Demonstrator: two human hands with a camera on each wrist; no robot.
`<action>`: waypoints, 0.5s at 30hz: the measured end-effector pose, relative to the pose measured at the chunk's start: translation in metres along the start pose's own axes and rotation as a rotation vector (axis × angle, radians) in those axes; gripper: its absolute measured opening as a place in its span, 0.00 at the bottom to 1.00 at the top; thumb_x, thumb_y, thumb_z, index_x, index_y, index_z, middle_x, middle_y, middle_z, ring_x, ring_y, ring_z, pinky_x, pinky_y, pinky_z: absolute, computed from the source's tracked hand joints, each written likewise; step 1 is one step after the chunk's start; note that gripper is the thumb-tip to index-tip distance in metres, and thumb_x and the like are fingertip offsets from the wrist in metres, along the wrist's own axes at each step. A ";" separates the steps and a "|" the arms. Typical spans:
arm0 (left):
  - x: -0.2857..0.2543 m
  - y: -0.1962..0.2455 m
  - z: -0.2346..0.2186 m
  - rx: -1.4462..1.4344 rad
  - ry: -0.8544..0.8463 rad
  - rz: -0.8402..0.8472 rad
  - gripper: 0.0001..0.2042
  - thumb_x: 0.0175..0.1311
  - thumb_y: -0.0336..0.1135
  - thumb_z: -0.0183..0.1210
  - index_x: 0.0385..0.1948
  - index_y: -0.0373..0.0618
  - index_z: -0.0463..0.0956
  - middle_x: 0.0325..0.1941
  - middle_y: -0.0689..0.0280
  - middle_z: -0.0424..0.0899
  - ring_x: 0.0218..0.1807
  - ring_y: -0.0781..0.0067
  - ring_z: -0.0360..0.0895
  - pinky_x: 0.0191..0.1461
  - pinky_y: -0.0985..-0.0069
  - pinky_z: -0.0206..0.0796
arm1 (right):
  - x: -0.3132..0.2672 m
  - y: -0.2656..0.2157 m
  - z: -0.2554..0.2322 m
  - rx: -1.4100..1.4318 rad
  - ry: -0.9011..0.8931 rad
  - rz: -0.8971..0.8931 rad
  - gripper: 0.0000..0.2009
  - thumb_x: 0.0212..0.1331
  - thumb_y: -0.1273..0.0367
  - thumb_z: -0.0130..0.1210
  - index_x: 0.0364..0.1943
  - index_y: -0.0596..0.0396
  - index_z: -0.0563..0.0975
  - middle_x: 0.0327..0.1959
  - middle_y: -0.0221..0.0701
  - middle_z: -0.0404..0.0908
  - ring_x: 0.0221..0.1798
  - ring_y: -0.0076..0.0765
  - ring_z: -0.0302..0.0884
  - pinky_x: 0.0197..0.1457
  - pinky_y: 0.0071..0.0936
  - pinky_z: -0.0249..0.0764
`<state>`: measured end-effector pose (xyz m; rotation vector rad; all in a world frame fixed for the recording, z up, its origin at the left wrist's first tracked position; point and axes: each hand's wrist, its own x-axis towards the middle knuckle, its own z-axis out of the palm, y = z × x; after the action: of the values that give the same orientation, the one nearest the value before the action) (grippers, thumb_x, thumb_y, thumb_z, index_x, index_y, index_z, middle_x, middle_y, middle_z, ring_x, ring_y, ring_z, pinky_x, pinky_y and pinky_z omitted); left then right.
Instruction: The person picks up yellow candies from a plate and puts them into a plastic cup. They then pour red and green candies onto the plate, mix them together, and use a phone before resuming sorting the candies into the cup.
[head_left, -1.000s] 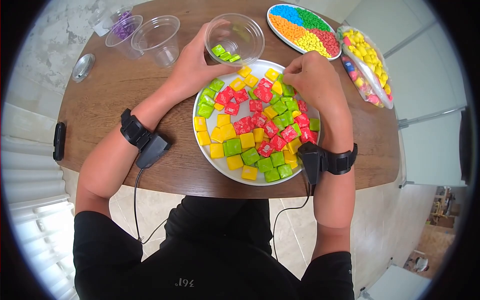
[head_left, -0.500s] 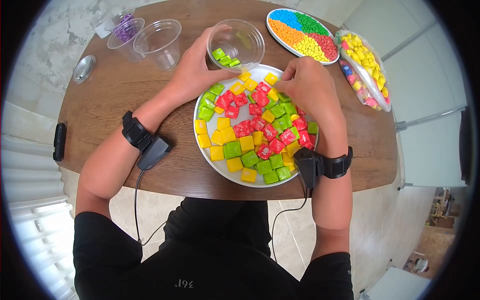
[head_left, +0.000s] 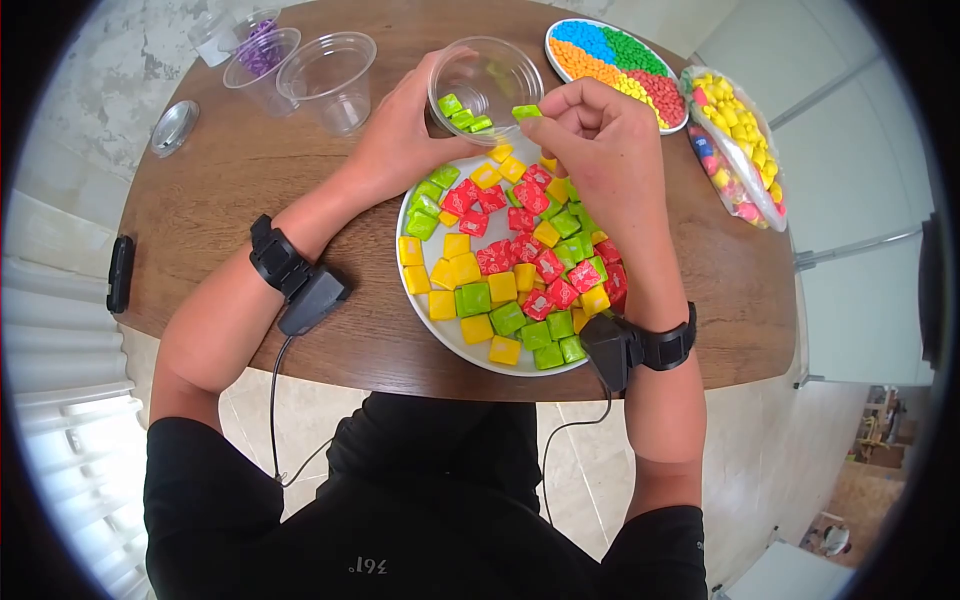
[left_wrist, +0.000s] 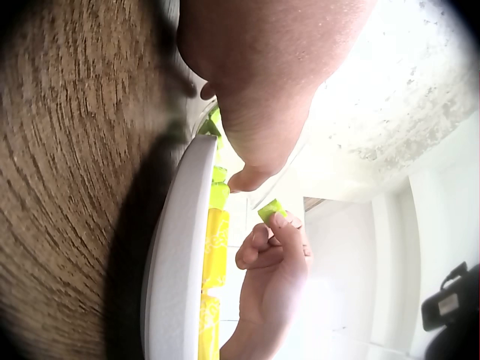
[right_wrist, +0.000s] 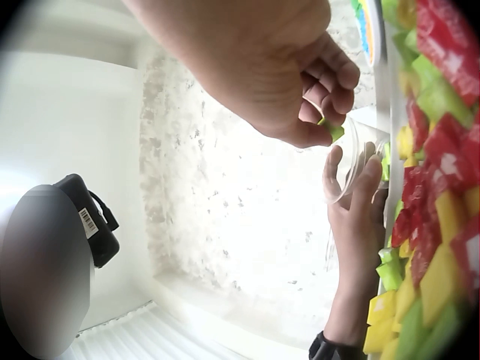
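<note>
My left hand grips a clear plastic cup from its left side, tilted so that its mouth faces me. Several green wrapped candies lie inside it. Between thumb and fingertips my right hand pinches one green candy right at the cup's rim. The left wrist view also shows this pinched candy, raised above the plate's edge. Below both hands a round white plate bears many square candies in red, yellow and green wrappers. My right forearm hides part of the plate's right side.
Behind my left hand stand an empty clear cup and a cup with purple pieces. A round lid lies at the left. An oval plate of sorted coloured pieces and an open bag of yellow candies are at the back right.
My right hand has lifted from the plate's upper right and moved left to the cup's rim, a green candy now showing in its fingertips. The left hand keeps holding the cup.
</note>
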<state>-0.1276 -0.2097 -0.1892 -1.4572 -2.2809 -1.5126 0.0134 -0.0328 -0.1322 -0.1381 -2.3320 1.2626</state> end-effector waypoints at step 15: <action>0.000 -0.004 0.001 -0.040 -0.002 0.004 0.43 0.55 0.30 0.77 0.74 0.41 0.62 0.72 0.61 0.72 0.75 0.68 0.70 0.78 0.67 0.62 | 0.004 0.005 -0.050 -0.410 -0.320 0.345 0.09 0.53 0.70 0.66 0.28 0.65 0.86 0.22 0.40 0.85 0.23 0.33 0.82 0.32 0.32 0.77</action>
<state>-0.1304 -0.2096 -0.1927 -1.4733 -2.2595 -1.5657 0.0323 0.0095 -0.1120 -0.5270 -2.9214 0.9891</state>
